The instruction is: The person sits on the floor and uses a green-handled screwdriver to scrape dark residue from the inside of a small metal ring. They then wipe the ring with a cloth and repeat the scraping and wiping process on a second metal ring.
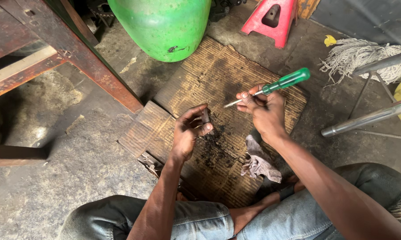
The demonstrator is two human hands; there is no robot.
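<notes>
Between my hands hangs a short gap: my left hand (189, 131) is curled shut around a small dark part (206, 117), pinched between thumb and fingers, while my right hand (262, 111) grips a green screwdriver (271, 85) near the shaft, tip aimed left at the part, not yet touching it. Below both lies cardboard (218, 84) with black grit (214, 144) under my left hand, and a rag (258, 162) by my right wrist. To scrape well, I judge the part needs a steady pinch and the tip short, light strokes over the cardboard.
</notes>
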